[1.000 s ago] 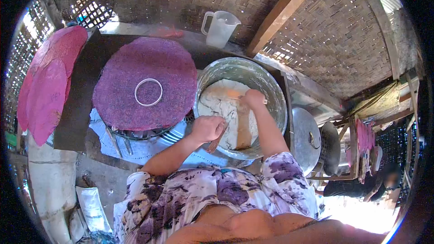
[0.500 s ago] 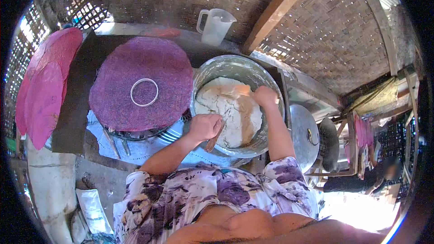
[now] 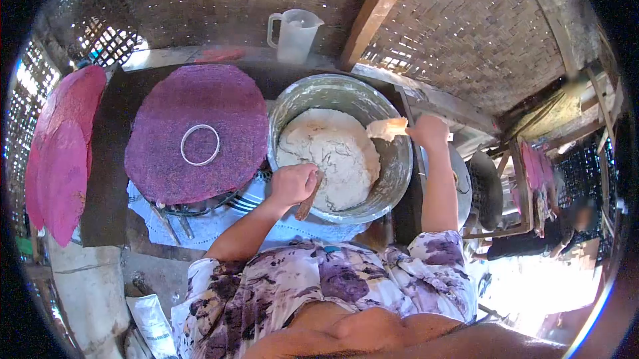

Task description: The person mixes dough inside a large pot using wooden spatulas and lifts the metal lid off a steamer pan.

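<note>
A large metal pot (image 3: 399, 186) holds a pale, cracked doughy mass (image 3: 333, 149). My left hand (image 3: 293, 184) is closed around a brown wooden handle (image 3: 308, 200) at the pot's near left rim; the handle's upper end rests by the mass. Over the pot's right rim, my right hand (image 3: 430, 133) grips a flat scraper (image 3: 387, 129) whose blade carries pale dough and points left, above the mass. Left of the pot lies a round purple cloth (image 3: 196, 106) with a white ring (image 3: 200, 145) on it.
A clear pitcher (image 3: 297, 37) stands behind the pot. Pink sheets (image 3: 63, 159) hang at the left. A round metal lid (image 3: 459, 182) and dark pan (image 3: 485, 189) are at the right. Farther right, another person (image 3: 556, 229) is visible. Woven walls surround the area.
My right hand has lifted the scraper from inside the pot and moved right to its rim. The left hand keeps its hold on the handle. The whole view has shifted slightly.
</note>
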Action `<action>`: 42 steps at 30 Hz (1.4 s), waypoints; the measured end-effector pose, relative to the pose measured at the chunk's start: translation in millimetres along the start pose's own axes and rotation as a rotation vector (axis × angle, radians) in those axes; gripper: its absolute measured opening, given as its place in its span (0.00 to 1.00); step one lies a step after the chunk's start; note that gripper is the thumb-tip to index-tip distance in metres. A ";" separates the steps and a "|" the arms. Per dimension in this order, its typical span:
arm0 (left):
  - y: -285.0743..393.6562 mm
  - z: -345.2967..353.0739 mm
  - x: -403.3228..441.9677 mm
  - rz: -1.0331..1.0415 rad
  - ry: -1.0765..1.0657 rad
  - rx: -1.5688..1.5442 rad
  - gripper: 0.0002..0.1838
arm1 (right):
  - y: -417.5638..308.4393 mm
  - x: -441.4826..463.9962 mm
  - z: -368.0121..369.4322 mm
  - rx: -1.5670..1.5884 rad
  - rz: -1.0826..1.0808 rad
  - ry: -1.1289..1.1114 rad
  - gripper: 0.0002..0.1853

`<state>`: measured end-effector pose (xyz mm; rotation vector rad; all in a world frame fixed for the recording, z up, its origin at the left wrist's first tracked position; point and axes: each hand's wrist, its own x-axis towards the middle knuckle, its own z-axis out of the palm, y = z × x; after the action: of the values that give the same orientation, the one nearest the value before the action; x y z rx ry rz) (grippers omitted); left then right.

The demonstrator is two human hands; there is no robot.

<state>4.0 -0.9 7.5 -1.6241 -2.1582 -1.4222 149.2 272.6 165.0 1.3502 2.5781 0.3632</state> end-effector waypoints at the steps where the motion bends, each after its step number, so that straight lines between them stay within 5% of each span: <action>1: -0.1 -0.3 0.0 -0.016 -0.018 0.001 0.06 | -3.5 -5.2 11.5 0.005 -0.025 0.022 0.19; 5: 3.5 -0.9 0.8 -0.073 -0.049 0.037 0.07 | -47.0 -14.7 110.1 -0.048 -0.169 0.111 0.10; 9: 4.8 -2.0 -0.4 -0.127 -0.098 0.021 0.10 | -53.5 -29.5 109.1 -0.010 -0.214 -0.090 0.10; 12: 3.4 -1.3 -1.1 -0.143 -0.155 0.089 0.11 | -56.0 -74.0 86.1 -0.067 -0.382 0.286 0.13; 17: -3.7 5.4 -4.1 -0.086 -0.114 0.115 0.11 | -66.4 -146.5 94.4 0.417 -0.461 0.458 0.18; 27: -1.2 4.9 -0.6 -0.058 -0.199 0.244 0.09 | -39.9 -263.8 152.4 0.476 -0.202 0.511 0.31; 37: -2.5 1.8 -1.7 -0.067 -0.244 0.283 0.10 | -55.5 -346.2 236.6 0.540 0.128 0.135 0.27; 42: 1.6 0.5 -1.4 -0.049 -0.248 0.250 0.11 | -63.3 -353.4 264.2 0.594 0.194 0.134 0.26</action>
<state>6.2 -1.5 7.4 -1.7395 -2.4063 -0.9535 375.7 -22.6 -80.6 1.8205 2.7931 -0.3299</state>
